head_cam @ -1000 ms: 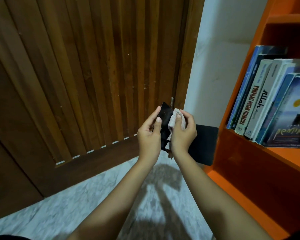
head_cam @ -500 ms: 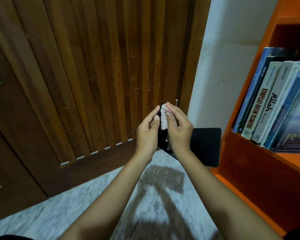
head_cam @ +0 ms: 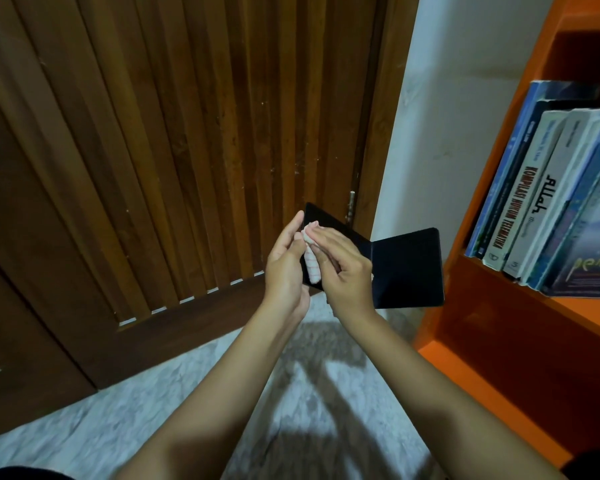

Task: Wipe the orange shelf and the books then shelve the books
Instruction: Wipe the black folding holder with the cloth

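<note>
Black book [head_cam: 406,268] opens wider than before, held in the air beside the orange shelf [head_cam: 499,306] | left hand [head_cam: 284,268] grips its left cover, right hand [head_cam: 343,268] presses bunched cloth [head_cam: 310,268] on it | advice: brace cover from behind, wipe overlapping strokes toward spine.

black book [head_cam: 406,268] open mid-frame, covers spread in a V, white pink-striped cloth [head_cam: 310,268] bunched on left cover, orange shelf [head_cam: 492,323] right of frame, row of books [head_cam: 520,209] upright on it, spines out

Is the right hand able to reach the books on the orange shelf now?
Probably, but not freely: the right hand holds a cloth, and the open black book spreads between it and the books.
</note>
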A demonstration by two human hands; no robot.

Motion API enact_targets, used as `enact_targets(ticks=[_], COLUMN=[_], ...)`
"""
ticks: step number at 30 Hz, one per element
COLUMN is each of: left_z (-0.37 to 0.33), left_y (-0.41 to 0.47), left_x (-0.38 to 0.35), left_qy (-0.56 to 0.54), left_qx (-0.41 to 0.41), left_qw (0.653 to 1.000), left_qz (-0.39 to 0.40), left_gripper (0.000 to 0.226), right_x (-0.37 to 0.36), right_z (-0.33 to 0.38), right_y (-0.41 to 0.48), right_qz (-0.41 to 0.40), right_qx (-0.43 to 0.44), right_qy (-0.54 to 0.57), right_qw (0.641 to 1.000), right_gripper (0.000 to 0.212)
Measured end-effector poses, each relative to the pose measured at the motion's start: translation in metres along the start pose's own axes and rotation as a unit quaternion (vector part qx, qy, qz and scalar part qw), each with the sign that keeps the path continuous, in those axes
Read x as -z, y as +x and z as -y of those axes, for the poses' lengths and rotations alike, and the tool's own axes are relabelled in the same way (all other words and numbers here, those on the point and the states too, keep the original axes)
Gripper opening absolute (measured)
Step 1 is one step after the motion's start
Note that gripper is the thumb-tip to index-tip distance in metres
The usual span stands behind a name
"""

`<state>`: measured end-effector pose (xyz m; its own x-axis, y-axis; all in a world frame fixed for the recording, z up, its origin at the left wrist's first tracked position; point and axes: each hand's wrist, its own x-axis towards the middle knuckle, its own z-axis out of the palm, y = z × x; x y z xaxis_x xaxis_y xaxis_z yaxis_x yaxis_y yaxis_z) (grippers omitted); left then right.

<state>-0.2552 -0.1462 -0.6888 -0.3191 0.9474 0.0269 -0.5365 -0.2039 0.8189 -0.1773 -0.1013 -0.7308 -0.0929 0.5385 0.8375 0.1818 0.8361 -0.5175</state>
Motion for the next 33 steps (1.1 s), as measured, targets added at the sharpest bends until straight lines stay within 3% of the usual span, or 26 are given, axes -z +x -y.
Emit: enact_targets(ticks=[19, 25, 28, 33], left_z=[0.015, 0.011, 0.01, 0.007], left_y=[0.012, 0.007, 0.008, 0.004], left_x=[0.029, 0.022, 0.02, 0.014], left_qy=[-0.014, 0.014, 0.026, 0.016], left_qx=[0.072, 0.056, 0.064, 0.081], left_qw=[0.993, 0.994, 0.992, 0.99], left_qz=[-0.089, -0.088, -0.108, -0.115], left_gripper=[0.038, 0.033, 0.035, 0.035], right_x=[0.02, 0.034, 0.034, 0.03], right_z=[-0.021, -0.034, -0.029, -0.027], right_y=[-0.044, -0.062, -0.062, -0.06], right_qz=[0.176, 0.122, 0.163, 0.167], right_qx=[0.04, -0.04, -0.08, -0.033], right_qy=[0.001, -0.061, -0.062, -0.118], right_qw=[0.984, 0.99, 0.981, 0.978], right_gripper=[0.025, 0.032, 0.04, 0.051])
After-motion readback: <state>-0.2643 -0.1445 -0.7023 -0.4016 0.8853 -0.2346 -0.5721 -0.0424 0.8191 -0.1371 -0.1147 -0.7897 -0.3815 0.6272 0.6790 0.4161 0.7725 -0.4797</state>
